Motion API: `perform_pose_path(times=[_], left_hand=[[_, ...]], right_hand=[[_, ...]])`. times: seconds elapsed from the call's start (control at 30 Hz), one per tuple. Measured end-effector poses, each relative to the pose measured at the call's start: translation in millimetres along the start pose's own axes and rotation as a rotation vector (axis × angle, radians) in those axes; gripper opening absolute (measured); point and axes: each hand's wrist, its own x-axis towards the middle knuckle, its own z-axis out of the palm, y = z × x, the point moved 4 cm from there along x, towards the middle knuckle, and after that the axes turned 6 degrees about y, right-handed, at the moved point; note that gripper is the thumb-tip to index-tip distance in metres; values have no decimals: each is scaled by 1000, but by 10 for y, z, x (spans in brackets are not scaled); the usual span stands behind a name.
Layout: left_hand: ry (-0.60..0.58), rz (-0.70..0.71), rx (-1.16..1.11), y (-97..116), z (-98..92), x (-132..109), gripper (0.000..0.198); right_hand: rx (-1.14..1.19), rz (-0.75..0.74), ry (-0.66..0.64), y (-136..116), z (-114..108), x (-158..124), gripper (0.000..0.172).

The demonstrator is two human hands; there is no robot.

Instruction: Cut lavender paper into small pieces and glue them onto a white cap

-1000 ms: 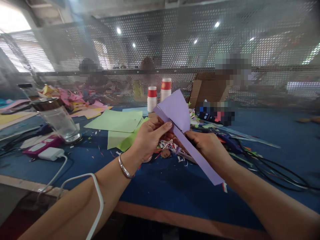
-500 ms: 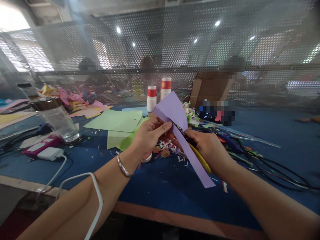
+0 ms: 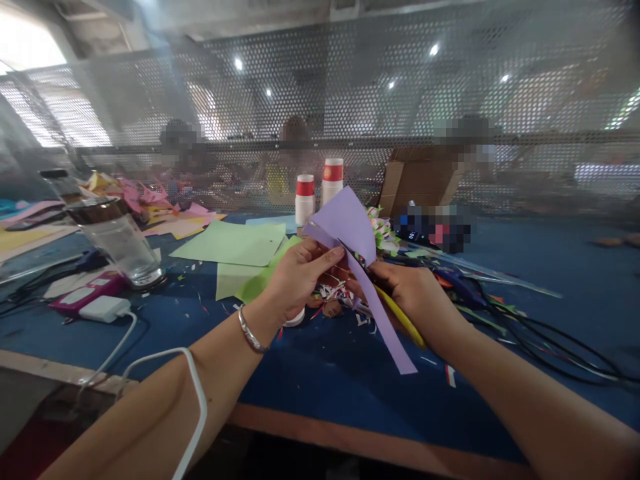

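My left hand (image 3: 303, 273) pinches a sheet of purple paper (image 3: 347, 217) between thumb and fingers above the table. In my right hand (image 3: 413, 293) is a pair of scissors with yellow handles (image 3: 404, 319); their dark blades lie across the paper by my left thumb, partly covered by it. A long, partly cut purple strip (image 3: 383, 327) hangs down in front of the scissors. Under my hands lie small paper scraps (image 3: 337, 293). Light green sheets (image 3: 233, 243) rest on the table beyond my left wrist.
Glass bottles of water (image 3: 117, 240), a purple power strip (image 3: 90, 293) with a white charger and cable stand left. Stacked paper cups (image 3: 305, 203) and a cardboard box (image 3: 417, 183) are at the back. Black cables (image 3: 540, 340) run right. A perforated metal screen (image 3: 360, 87) closes off the back.
The lower end of the purple strip has swung slightly left and bends more. Both hands keep nearly the same place on paper and scissors. The view has shifted slightly.
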Motion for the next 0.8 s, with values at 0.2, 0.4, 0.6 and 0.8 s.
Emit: perform_pose_path(times=[0.2, 0.4, 0.6, 0.8], left_hand=[[21, 11, -5, 31, -7, -4, 17], [19, 35, -29, 57, -10, -7, 16], [-2, 28, 0, 53, -14, 8, 17], [-22, 52, 20, 48, -21, 16, 19]], right_hand=[[-57, -47, -25, 15, -57, 35, 18], [-59, -55, -48, -4, -88, 38, 18], [-37, -60, -45, -15, -103, 36, 18], [36, -30, -41, -35, -64, 24, 38]])
